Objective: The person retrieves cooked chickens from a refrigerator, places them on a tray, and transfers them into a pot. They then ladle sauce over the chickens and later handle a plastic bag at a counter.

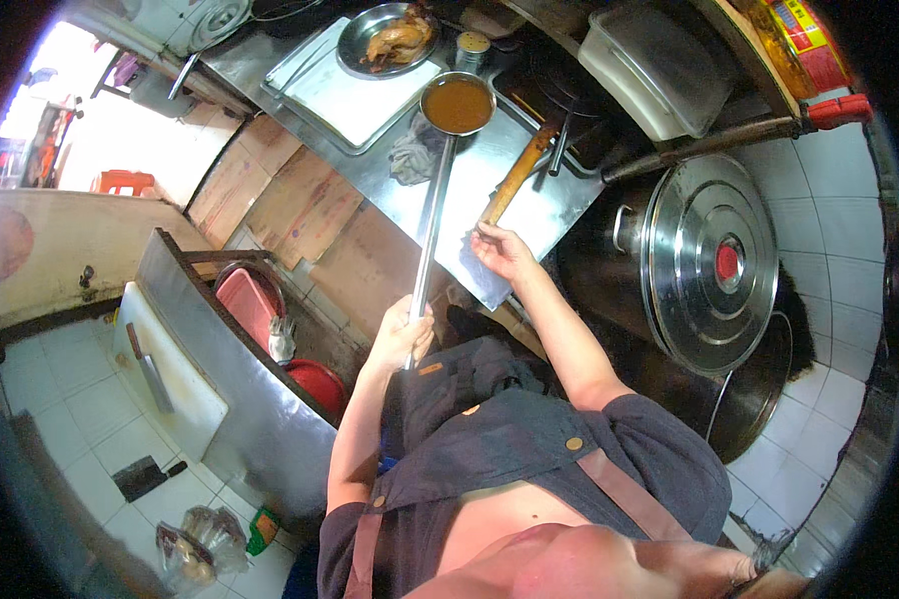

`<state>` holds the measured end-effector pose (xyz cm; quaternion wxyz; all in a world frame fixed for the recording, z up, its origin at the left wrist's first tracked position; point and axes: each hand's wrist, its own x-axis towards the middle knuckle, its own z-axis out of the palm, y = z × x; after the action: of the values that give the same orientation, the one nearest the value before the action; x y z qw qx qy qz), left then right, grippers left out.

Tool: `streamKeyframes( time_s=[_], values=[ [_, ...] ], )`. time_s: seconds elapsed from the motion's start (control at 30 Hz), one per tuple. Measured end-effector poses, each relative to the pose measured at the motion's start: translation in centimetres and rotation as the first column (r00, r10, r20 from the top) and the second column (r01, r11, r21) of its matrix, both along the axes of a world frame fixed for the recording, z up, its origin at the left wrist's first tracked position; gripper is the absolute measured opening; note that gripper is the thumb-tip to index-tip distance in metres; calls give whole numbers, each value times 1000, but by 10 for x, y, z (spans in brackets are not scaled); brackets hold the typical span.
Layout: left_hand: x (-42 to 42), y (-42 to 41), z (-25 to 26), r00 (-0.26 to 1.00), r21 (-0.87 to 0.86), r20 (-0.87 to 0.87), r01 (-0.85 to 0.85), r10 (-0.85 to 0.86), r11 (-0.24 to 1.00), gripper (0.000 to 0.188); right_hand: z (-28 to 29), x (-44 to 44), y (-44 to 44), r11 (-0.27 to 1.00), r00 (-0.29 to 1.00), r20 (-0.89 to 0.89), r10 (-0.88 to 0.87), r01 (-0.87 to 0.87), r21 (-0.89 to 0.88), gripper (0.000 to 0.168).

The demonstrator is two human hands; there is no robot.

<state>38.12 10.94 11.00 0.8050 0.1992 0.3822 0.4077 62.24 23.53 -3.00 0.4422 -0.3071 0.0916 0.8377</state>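
My left hand [406, 333] is closed around the lower part of a long metal ladle's handle [436, 217]. The ladle's round bowl [458, 103] holds brown liquid and sits above the steel counter [562, 202]. With its fingertips, my right hand [503, 251] grips the near end of a thick wooden handle [519, 178]. That handle slants away towards the dark stove area, where its far end is hard to make out. A crumpled grey cloth [413, 157] lies beside the ladle. Behind it, a metal plate with a cooked bird [397, 45] rests on a white board in a tray [359, 112].
At right stands a large pot with a steel lid [708, 262]. A lidded plastic container [644, 75] is above it. On the left are a white cutting board [187, 374] with a knife [150, 371], and a cleaver [144, 478]. Flattened cardboard [307, 202] covers part of the floor.
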Motion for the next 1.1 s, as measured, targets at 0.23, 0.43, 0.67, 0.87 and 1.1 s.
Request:
streamKeyframes(
  time_s=[0.23,0.43,0.67,0.87,1.1],
  values=[
    [26,17,-23,999,-2,-30,30,-30,1000,7,13,28,-25,1000,981,190,-24,22,13,19],
    [51,24,-34,993,-12,-98,67,-68,998,7,28,29,-38,1000,932,362,-17,10,20,22],
    [111,17,-44,993,-51,-116,-6,0,999,7,27,40,-61,1000,876,482,20,-16,-12,29],
    [169,20,-44,992,157,-92,99,-86,983,21,1,80,-98,999,860,509,38,-16,-48,30],
    [206,47,-40,827,170,-345,520,-443,837,50,-9,109,-138,981,858,513,11,90,-172,29]
  ],
)
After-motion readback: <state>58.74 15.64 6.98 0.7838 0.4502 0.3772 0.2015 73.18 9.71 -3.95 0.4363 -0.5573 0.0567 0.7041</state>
